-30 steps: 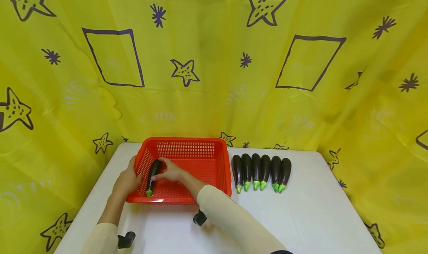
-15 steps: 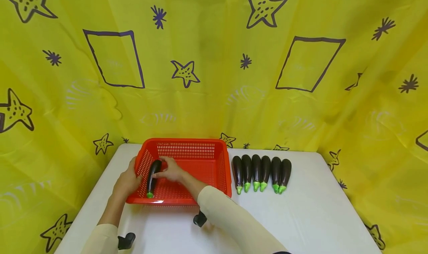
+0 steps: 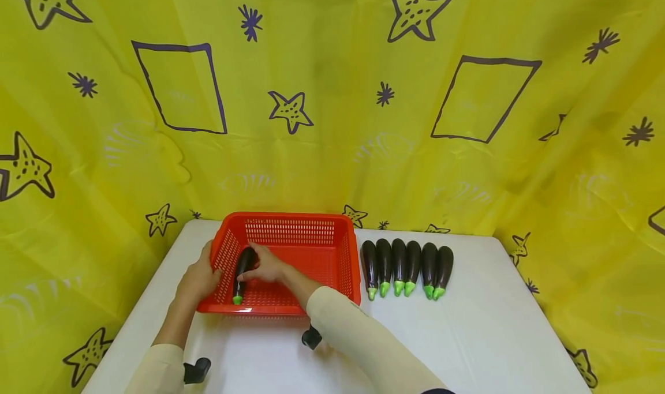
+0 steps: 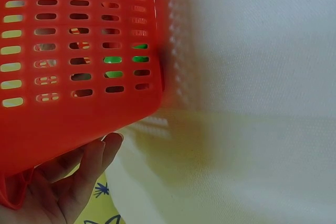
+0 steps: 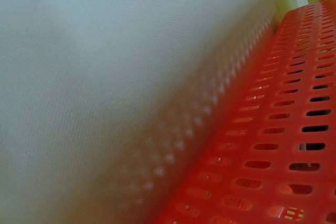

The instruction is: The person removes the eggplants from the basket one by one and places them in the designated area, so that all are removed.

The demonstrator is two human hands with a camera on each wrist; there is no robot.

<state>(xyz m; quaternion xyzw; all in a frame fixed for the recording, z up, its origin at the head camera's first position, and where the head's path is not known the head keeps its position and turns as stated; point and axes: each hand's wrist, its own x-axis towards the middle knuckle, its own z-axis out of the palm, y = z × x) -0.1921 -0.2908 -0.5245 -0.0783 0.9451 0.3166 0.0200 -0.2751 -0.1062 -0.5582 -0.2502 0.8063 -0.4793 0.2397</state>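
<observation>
A red plastic basket (image 3: pixel 291 310) with slotted walls stands on the left half of the table. My left hand (image 3: pixel 198 276) grips its left rim; in the left wrist view that hand's fingers (image 4: pixel 86 174) curl below the red edge from outside. Inside, near the left wall, a dark eggplant (image 3: pixel 242 276) lies lengthwise, its green stem end toward me. My right hand (image 3: pixel 265 265) holds it from the right, thumb and fingers around its side. The right wrist view shows the slotted basket wall (image 5: pixel 278 129) and white cloth, the hand itself hidden.
Several eggplants (image 3: pixel 399 261) lie side by side just right of the basket, green ends toward me. White cloth covers the table (image 3: pixel 499 325). A yellow patterned curtain (image 3: pixel 332 163) hangs close behind and at both sides.
The eggplant in my right hand has shifted slightly right, its stem end a little farther from the left wall. My left hand stays on the rim.
</observation>
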